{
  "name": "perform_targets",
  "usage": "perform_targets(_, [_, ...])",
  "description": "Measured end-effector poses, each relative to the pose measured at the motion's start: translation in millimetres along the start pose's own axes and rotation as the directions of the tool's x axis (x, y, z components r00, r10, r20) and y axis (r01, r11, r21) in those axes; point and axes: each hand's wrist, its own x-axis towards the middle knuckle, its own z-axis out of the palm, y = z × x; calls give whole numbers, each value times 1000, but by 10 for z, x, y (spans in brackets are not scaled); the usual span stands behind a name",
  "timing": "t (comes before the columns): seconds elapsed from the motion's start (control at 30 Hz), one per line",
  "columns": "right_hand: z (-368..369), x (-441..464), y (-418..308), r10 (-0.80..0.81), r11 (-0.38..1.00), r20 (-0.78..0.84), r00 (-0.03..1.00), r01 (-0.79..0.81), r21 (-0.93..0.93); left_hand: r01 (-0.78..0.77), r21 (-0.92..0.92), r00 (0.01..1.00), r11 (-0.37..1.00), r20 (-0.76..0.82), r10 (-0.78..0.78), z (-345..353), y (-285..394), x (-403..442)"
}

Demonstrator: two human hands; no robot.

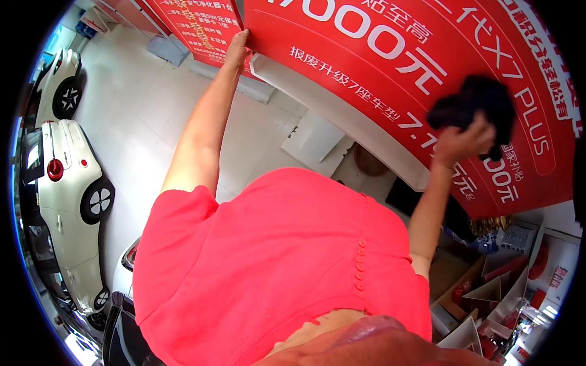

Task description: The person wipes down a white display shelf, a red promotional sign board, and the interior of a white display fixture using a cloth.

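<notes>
A large red board [342, 67] with white Chinese lettering stands across the top of the view. My left hand [238, 46] is at the board's left edge, its fingers wrapped round that edge. On the right, my right hand [467, 141] grips a dark cloth [482, 104] against the board's printed face, over part of the lettering. The cloth and the fingers around it are blurred by motion.
White cars [70, 201] stand on the left. A second red panel [198, 30] is beyond the board's left edge. Below the board are a white base piece [314, 137] and a round brown object [369, 160]. Boxes [488, 293] crowd the lower right.
</notes>
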Motion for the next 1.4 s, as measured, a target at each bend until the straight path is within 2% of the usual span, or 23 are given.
perform_targets(0.07, [-13, -586, -293, -105, 994, 191, 976, 103, 25, 4, -1, 1000, 1000, 5, -4, 3, 22, -14])
perform_targets(0.17, [-81, -1472, -622, -167, 982, 454, 875, 109, 151, 6, 11, 1000, 1000, 20, -7, -14, -29, 66])
perform_targets(0.2, [-176, -1632, -702, -177, 971, 577, 797, 44, 237, 3, 24, 1000, 1000, 24, -4, -38, -58, 74])
perform_targets(0.23, [-236, -1810, -682, -174, 971, 581, 795, 39, 238, 6, 29, 1000, 1000, 24, -6, -49, -67, 55])
perform_targets(0.3, [-310, -2061, -640, -198, 906, 707, 678, -149, 397, 6, 28, 1000, 1000, -5, -6, -16, -53, 68])
perform_targets(0.37, [-434, -1806, -623, -152, 898, 710, 688, -204, 390, 8, 26, 1000, 1000, 3, -8, -30, -45, 80])
perform_targets(0.43, [-525, -1484, -565, 184, 696, 603, 776, -536, 478, 14, 22, 1000, 1000, 16, -14, -39, -63, 86])
perform_targets(0.5, [-652, -1103, -448, 434, 603, 510, 742, -660, 448, 32, 16, 999, 999, -3, -32, -41, -63, 89])
perform_targets(0.57, [-740, -756, -261, 598, 165, 551, 582, -763, 625, 41, 25, 999, 999, 19, -41, -3, 46, -10])
perform_targets(0.63, [-836, -246, -268, 660, 264, 276, 699, -559, 786, 50, 31, 998, 998, 38, -51, 7, 90, -27])
perform_targets(0.73, [-990, 189, -159, 640, 189, 221, 736, -429, 883, 40, 26, 996, 999, 84, -42, -17, 81, -23])
perform_targets(0.77, [-1003, 329, -187, 579, 386, 111, 807, -392, 835, 36, 14, 997, 999, 70, -37, -2, 84, -30])
perform_targets(0.83, [-858, 381, -127, 494, 568, 13, 869, -334, 752, 32, 2, 998, 999, 58, -32, 0, 63, -15])
perform_targets(0.87, [-653, 313, 20, 261, 864, -175, 949, -149, 481, 36, 9, 998, 999, 59, -36, -25, 22, 28])
perform_targets(0.93, [-366, 49, 71, 67, 992, -87, 994, -57, 109, 38, 15, 997, 999, 59, -39, -45, 5, 52])
perform_targets(0.97, [-265, -143, 33, 170, 981, 85, 982, -177, 79, 42, 18, 997, 999, 68, -43, -55, 10, 53])
perform_targets(1.03, [-237, -555, -223, 166, 984, 283, 945, -138, -116, 46, 19, 996, 999, 72, -47, -75, -2, 53])
perform_targets(1.1, [-173, -1060, -415, 117, 993, 349, 930, -111, -36, 52, 2, 998, 999, 33, -52, -71, -36, 68])
perform_targets(1.17, [-258, -1462, -558, 69, 997, 531, 844, -75, -10, 51, -1, 998, 999, 24, -51, -65, -75, 83])
perform_targets(1.2, [-313, -1629, -600, 72, 997, 532, 843, -78, -12, 44, -5, 999, 999, 15, -44, -64, -75, 100])
perform_targets(1.27, [-461, -1866, -639, -29, 978, 747, 665, -135, 158, 48, 4, 999, 999, 21, -48, -66, -41, 59])
perform_targets(1.3, [-502, -1885, -616, -23, 978, 746, 666, -138, 153, 48, 8, 999, 999, 25, -48, -49, -24, 65])
perform_targets(1.4, [-654, -1781, -518, 137, 847, 727, 673, -460, 266, 40, 13, 999, 999, 25, -40, -114, -88, 127])
